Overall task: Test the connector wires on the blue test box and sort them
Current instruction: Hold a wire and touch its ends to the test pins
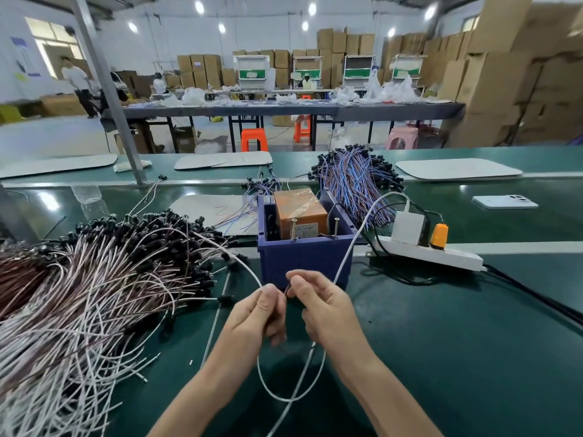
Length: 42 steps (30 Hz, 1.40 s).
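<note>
The blue test box (304, 257) stands mid-table with an orange block (299, 212) and two upright screws inside. Just in front of it, my left hand (262, 313) and my right hand (325, 305) are close together, each pinching a thin white connector wire (249, 269). The wire arcs left toward the pile and loops down below my hands. A large pile of white and brown wires with black connectors (104, 279) lies to the left. A bundle of blue and purple wires (356, 178) lies behind the box.
A white power strip (432, 252) with an orange plug and a white adapter sits right of the box, its black cords trailing right. A white phone (504, 201) lies far right. A slanted metal post (107, 89) rises at the back left.
</note>
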{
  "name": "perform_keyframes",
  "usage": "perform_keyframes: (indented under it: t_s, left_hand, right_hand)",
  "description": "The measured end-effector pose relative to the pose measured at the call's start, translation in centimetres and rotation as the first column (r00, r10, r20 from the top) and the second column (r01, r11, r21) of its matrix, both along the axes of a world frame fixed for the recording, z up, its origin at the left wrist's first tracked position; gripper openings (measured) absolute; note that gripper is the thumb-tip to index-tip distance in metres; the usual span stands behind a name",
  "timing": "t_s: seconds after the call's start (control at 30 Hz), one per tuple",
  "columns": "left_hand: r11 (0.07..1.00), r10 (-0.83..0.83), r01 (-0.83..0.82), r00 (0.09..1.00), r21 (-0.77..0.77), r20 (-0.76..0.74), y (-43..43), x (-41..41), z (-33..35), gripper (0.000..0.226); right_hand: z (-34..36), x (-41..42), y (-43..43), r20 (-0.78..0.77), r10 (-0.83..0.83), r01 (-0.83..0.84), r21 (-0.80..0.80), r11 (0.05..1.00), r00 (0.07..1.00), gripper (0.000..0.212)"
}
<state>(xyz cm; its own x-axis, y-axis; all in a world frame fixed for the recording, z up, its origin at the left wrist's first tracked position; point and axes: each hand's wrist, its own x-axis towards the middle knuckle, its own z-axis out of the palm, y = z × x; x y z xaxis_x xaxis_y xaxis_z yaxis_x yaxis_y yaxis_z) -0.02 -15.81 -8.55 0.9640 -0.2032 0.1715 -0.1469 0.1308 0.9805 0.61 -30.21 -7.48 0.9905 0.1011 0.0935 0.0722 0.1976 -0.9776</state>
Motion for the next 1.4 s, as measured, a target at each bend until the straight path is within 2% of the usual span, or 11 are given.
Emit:
perform_keyframes:
  t_s: [0.23, 0.33, 0.4, 0.5, 0.6, 0.77, 0.93, 1.03, 1.17, 1.27, 1.4]
  left_hand:
    - [0.990, -0.101, 0.094, 0.993, 0.110, 0.060, -1.0, -0.7, 0.7, 0.038]
    - [0.990, -0.107, 0.100, 0.992, 0.097, 0.063, -1.4, -0.7, 0.7, 0.039]
    - [0.995, -0.018, 0.013, 0.998, 0.099, 0.053, -1.7, -0.7, 0.3, 0.045]
    - [0.978, 0.182, -0.186, 0.982, 0.091, 0.056, -1.4, 0.0, -0.1, 0.038]
    - [0.988, 0.130, -0.131, 0.991, 0.083, 0.016, -1.2, 0.2, -0.4, 0.037]
    - [0.946, 0.013, -0.042, 0.996, 0.320, 0.093, -2.7, -0.5, -1.1, 0.030]
    - [0.973, 0.096, -0.106, 0.994, 0.206, 0.056, -2.8, -0.6, -0.7, 0.030]
    - [0.984, 0.089, -0.092, 0.996, 0.155, 0.025, -2.8, -0.5, -1.1, 0.039]
    - [0.979, 0.135, -0.142, 0.989, 0.146, 0.058, -2.8, -0.4, -1.4, 0.032]
    - [0.930, 0.322, -0.334, 0.942, 0.153, 0.099, -2.1, 0.0, -1.4, 0.035]
    - [0.887, 0.433, -0.446, 0.893, 0.117, 0.124, -0.7, 0.1, -1.2, 0.032]
  right_hand:
    - [-0.5, -0.3, -0.1, -0.182, 0.116, -0.062, 0.282, 0.957, 0.976, 0.017]
    - [-0.9, -0.1, 0.0, -0.245, 0.067, 0.021, 0.338, 0.941, 0.967, 0.032]
    - [-1.0, 0.3, -0.2, -0.271, -0.007, 0.115, 0.384, 0.916, 0.963, 0.040]
    - [-0.9, 1.4, -1.5, -0.272, -0.120, 0.231, 0.425, 0.875, 0.955, 0.030]
    - [-1.0, 2.0, -2.2, -0.245, -0.133, 0.239, 0.481, 0.843, 0.960, 0.013]
    - [-0.8, 1.5, -1.7, -0.173, -0.125, 0.187, 0.403, 0.896, 0.977, 0.011]
    - [-1.1, 0.9, -0.8, -0.125, -0.006, 0.047, 0.327, 0.944, 0.992, 0.038]
    - [-1.5, 0.3, -0.2, -0.096, 0.074, -0.052, 0.216, 0.975, 0.993, 0.033]
    - [-1.4, 0.7, -0.6, -0.090, -0.089, 0.107, 0.221, 0.969, 0.992, 0.022]
    - [-0.8, 1.3, -1.8, -0.067, -0.293, 0.301, 0.197, 0.933, 0.954, 0.013]
    - [-0.3, 1.6, -3.5, -0.096, -0.363, 0.375, 0.261, 0.890, 0.927, 0.015]
